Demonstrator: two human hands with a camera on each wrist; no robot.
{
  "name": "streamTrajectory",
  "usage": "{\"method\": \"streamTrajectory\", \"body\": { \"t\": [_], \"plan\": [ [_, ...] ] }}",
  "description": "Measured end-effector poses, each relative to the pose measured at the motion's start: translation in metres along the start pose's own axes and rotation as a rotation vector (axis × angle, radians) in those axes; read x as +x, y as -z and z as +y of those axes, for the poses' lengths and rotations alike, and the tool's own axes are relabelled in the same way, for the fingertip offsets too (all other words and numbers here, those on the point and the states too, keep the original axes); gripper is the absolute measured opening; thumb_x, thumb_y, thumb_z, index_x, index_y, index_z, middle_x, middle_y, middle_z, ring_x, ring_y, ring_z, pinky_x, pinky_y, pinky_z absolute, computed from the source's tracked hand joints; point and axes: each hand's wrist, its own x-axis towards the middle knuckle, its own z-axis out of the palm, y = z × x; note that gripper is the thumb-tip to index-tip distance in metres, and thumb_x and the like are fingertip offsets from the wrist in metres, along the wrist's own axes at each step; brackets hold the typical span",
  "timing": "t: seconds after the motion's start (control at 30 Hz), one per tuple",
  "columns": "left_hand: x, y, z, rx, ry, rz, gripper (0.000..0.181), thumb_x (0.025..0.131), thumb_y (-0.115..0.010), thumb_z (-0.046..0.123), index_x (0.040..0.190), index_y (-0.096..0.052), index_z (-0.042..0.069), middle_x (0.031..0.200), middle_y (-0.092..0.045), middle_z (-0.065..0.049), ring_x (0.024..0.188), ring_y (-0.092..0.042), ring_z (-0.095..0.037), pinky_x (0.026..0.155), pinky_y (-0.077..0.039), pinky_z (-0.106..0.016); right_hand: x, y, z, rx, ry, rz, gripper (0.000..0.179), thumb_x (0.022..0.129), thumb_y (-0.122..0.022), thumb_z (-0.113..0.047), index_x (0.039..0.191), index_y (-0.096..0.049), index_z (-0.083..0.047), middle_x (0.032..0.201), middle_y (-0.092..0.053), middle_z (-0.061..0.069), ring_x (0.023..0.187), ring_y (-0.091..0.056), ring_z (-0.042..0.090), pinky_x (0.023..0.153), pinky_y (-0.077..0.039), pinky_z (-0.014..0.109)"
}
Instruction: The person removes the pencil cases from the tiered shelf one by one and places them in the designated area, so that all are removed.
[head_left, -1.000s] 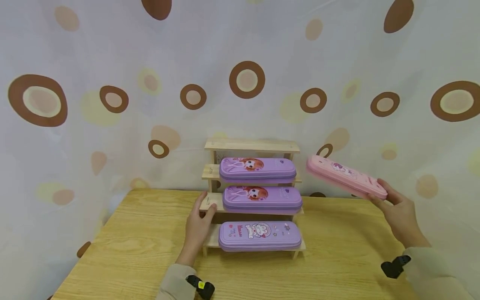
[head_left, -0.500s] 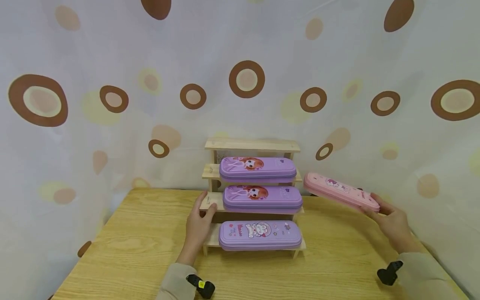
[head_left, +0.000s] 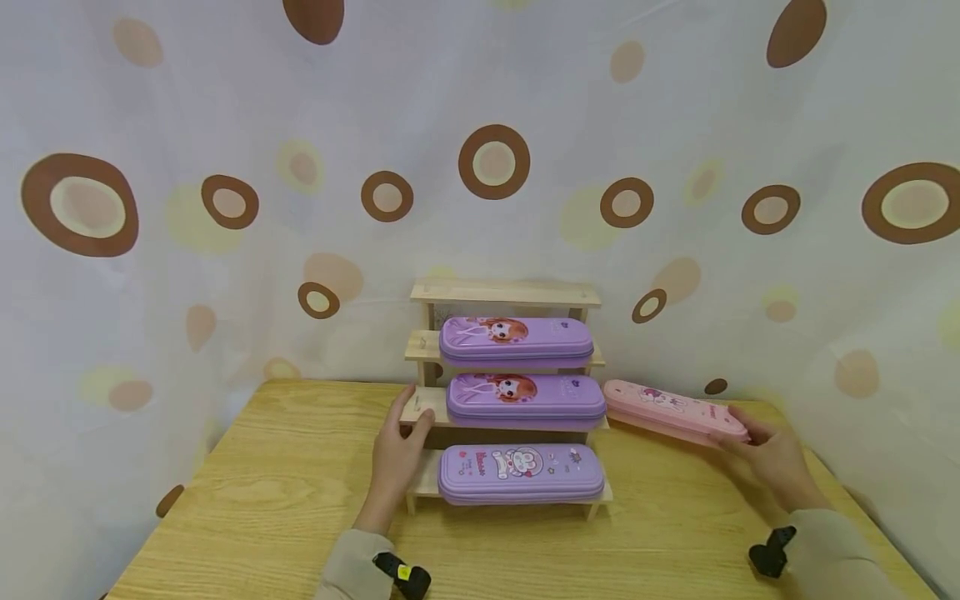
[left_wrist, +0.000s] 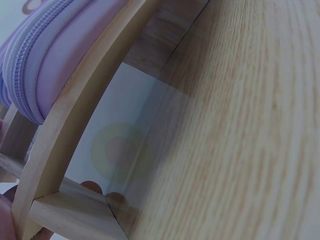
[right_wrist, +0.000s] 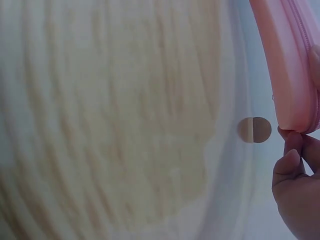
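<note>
In the head view, my right hand (head_left: 776, 462) pinches the right end of a pink pencil case (head_left: 671, 410) with a cartoon rabbit on its lid. The case slants up to the left, its far end close beside the tiered wooden rack (head_left: 502, 292). Its zipper side and my curled fingers show in the right wrist view. My left hand (head_left: 395, 454) grips the left end of the rack's second step from the bottom, thumb on top. Two purple girl-print pencil cases (head_left: 517, 340) lie on the middle steps. A lilac astronaut-rabbit pencil case (head_left: 521, 472) lies on the lowest step.
The rack stands on a wood-grain table (head_left: 292, 492) near its back edge. A pale curtain (head_left: 420, 92) with brown rings and dots hangs behind. The rack's top step carries nothing.
My right hand has lowered the pink pencil case and brought it slightly left, from above the table's back edge to beside the rack. My left hand has stayed at the rack.
</note>
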Motion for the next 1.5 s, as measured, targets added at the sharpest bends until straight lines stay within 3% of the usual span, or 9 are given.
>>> {"method": "streamTrajectory", "body": {
  "t": [0.13,0.3,0.5,0.7,0.83,1.0,1.13,1.27,1.5],
  "plan": [
    [0.0,0.0,0.0,0.004,-0.001,-0.005,0.058,0.098,-0.059,0.041,0.151,-0.041,0.026,0.154,-0.039,-0.006,0.137,-0.038,-0.035,0.108,-0.035,-0.054,-0.002,-0.002,0.003,-0.002,-0.041,-0.031,0.079,0.094,-0.066,-0.043,0.152,-0.031,-0.002,0.147,-0.034,0.034,0.125,-0.04,0.045,0.067,-0.039,0.006],
    [0.0,0.0,-0.001,0.005,0.006,-0.004,0.057,0.098,-0.059,0.041,0.151,-0.041,0.026,0.154,-0.04,-0.009,0.135,-0.041,-0.037,0.107,-0.036,-0.055,0.001,-0.002,0.011,0.005,-0.119,-0.06,0.082,0.093,-0.065,-0.047,0.152,-0.029,-0.005,0.144,-0.038,0.034,0.095,-0.048,0.026,0.056,-0.043,0.025],
    [0.0,0.0,0.001,0.0,0.013,0.007,0.057,0.098,-0.06,0.041,0.15,-0.043,0.026,0.153,-0.041,-0.008,0.136,-0.04,-0.036,0.108,-0.034,-0.054,0.005,-0.002,0.021,-0.02,-0.135,-0.086,0.084,0.091,-0.067,-0.047,0.152,-0.029,-0.003,0.139,-0.042,0.032,0.078,-0.049,0.01,0.058,-0.044,0.025],
    [0.0,0.0,-0.001,0.002,-0.002,0.005,0.058,0.098,-0.06,0.041,0.15,-0.042,0.025,0.154,-0.04,-0.005,0.139,-0.036,-0.035,0.11,-0.032,-0.055,0.004,0.002,0.017,-0.013,-0.164,-0.146,0.089,0.09,-0.068,-0.048,0.153,-0.025,-0.003,0.15,-0.028,0.037,0.107,-0.047,0.031,0.073,-0.045,0.027],
    [0.001,0.0,-0.002,0.007,-0.005,0.006,0.058,0.098,-0.06,0.041,0.15,-0.042,0.025,0.154,-0.04,-0.004,0.139,-0.036,-0.034,0.11,-0.032,-0.054,0.003,0.005,0.009,0.022,-0.217,-0.171,0.092,0.091,-0.064,-0.054,0.155,-0.019,-0.005,0.152,-0.011,0.04,0.133,-0.027,0.052,0.101,-0.038,0.052],
    [0.001,0.0,-0.002,0.009,-0.001,0.006,0.058,0.098,-0.06,0.042,0.15,-0.042,0.025,0.154,-0.04,-0.005,0.139,-0.037,-0.034,0.11,-0.033,-0.053,-0.001,0.005,-0.005,0.013,-0.115,-0.086,0.084,0.096,-0.059,-0.05,0.155,-0.021,-0.005,0.154,-0.017,0.037,0.133,-0.023,0.058,0.101,-0.028,0.07],
    [0.001,0.0,-0.003,0.012,-0.006,0.006,0.059,0.098,-0.06,0.043,0.15,-0.042,0.025,0.154,-0.04,-0.005,0.139,-0.037,-0.034,0.11,-0.033,-0.053,0.0,0.001,-0.019,0.041,-0.034,-0.005,0.079,0.096,-0.061,-0.046,0.155,-0.027,-0.008,0.155,-0.028,0.028,0.133,-0.027,0.049,0.098,-0.033,0.061],
    [0.001,0.0,-0.003,0.01,-0.006,0.004,0.058,0.098,-0.06,0.043,0.15,-0.042,0.025,0.154,-0.04,-0.006,0.138,-0.038,-0.033,0.11,-0.033,-0.052,0.002,-0.004,-0.037,0.008,0.024,0.046,0.075,0.095,-0.061,-0.048,0.153,-0.034,-0.008,0.151,-0.037,0.025,0.128,-0.034,0.042,0.088,-0.039,0.037],
    [0.001,0.0,-0.002,0.017,0.001,-0.001,0.059,0.098,-0.059,0.044,0.151,-0.041,0.025,0.154,-0.039,-0.005,0.141,-0.034,-0.034,0.112,-0.029,-0.054,0.008,-0.015,-0.075,0.052,0.143,0.034,0.068,0.097,-0.061,-0.044,0.154,-0.037,-0.016,0.146,-0.047,0.02,0.128,-0.041,0.037,0.079,-0.039,0.004]
  ]
}}
